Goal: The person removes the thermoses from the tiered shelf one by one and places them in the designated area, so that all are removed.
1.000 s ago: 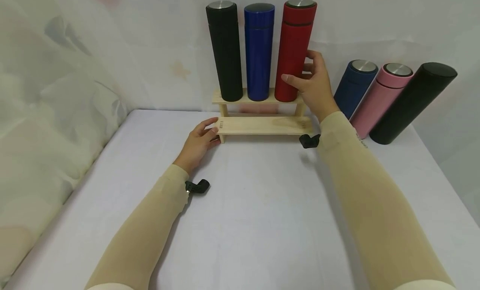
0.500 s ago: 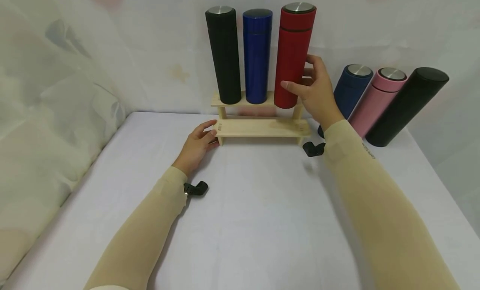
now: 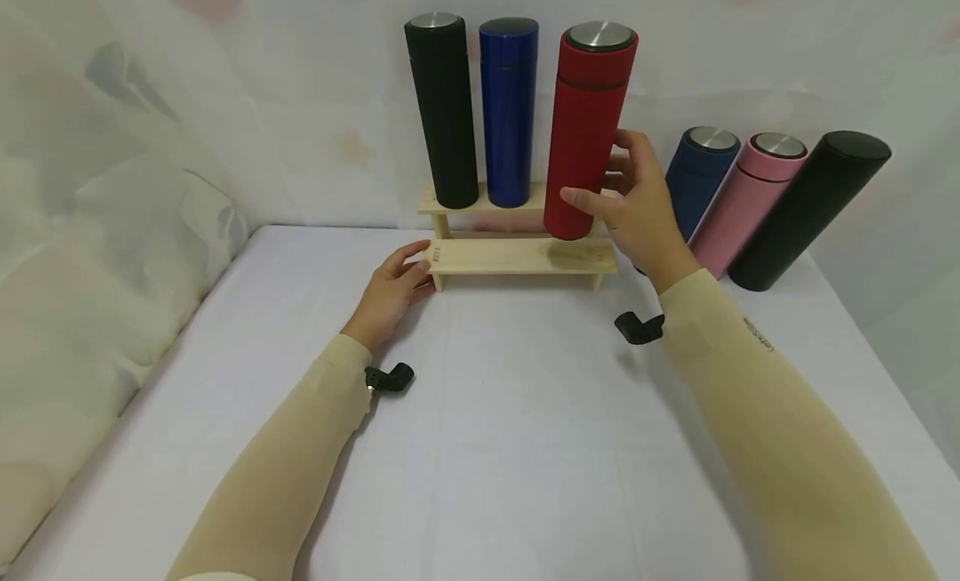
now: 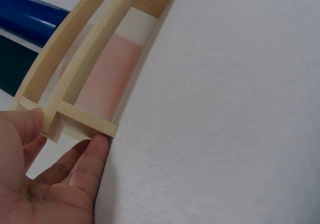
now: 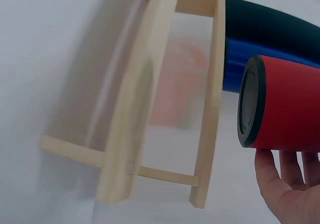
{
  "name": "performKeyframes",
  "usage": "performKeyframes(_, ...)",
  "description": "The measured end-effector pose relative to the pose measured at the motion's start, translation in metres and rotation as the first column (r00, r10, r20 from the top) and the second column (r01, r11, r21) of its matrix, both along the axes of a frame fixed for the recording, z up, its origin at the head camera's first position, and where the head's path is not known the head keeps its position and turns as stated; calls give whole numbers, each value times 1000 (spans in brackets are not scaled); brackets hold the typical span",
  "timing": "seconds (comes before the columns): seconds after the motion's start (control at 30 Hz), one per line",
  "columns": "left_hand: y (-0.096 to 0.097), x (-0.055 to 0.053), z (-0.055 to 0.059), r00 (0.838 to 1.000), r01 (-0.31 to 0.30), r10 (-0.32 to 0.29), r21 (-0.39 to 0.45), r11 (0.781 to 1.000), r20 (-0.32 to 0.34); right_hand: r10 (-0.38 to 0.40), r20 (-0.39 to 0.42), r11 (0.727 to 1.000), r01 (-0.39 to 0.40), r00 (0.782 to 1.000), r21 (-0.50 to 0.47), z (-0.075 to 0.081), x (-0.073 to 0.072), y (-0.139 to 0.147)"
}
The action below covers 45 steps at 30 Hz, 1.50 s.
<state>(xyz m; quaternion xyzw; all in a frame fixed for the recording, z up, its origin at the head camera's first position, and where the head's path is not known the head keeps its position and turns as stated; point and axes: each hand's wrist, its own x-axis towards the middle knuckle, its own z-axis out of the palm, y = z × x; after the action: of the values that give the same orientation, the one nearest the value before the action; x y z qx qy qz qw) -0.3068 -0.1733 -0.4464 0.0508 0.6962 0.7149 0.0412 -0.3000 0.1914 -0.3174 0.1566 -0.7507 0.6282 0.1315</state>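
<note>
Gripping the red flask (image 3: pixel 588 131) low with my right hand (image 3: pixel 641 206), left hand (image 3: pixel 386 298) pinching the wooden stand (image 3: pixel 495 256); flask looks stiff, probably hefty, mid-body should balance better.

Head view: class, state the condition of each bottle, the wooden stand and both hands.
Wooden stand: upright
Red bottle: lidded, held off the stand
Left black bottle: lidded, standing on upper shelf
Bright blue bottle: lidded, standing on upper shelf
Navy bottle: lidded, partly hidden
Pink bottle: lidded, partly hidden
Right black bottle: standing on table, lid unclear
Left hand: holding the stand's left end
Right hand: gripping the red bottle
</note>
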Motion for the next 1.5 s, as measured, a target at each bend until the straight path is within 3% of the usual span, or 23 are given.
performKeyframes(0.17, 1, 0, 2, 1000, 1, -1, -5, 1000, 2, 3, -35, 1000, -2, 999, 22, -10, 12, 8)
performKeyframes(0.43, 3, -1, 3, 1000, -11, 11, -8, 1000, 0, -45, -17, 993, 47, 999, 105, -27, 28, 31)
performKeyframes(0.77, 4, 0, 4, 1000, -15, 15, -30, 999, -1, -68, -34, 994, 71, 997, 81, -46, 44, 58)
performKeyframes(0.9, 4, 0, 4, 1000, -13, 14, -28, 1000, 3, -94, 1, 991, 94, 996, 95, -50, 50, 71)
performKeyframes(1.1, 5, -2, 2, 1000, -8, 8, -21, 1000, 2, -141, 34, 988, 138, 989, 76, -58, 56, 88)
performKeyframes(1.33, 6, -1, 1, 1000, -9, 9, -22, 1000, -1, -143, 68, 986, 148, 987, -72, -72, 60, 103)
performKeyframes(1.5, 2, 0, 0, 1000, -19, 19, -23, 1000, -5, -174, 80, 985, 172, 982, 33, -75, 57, 109)
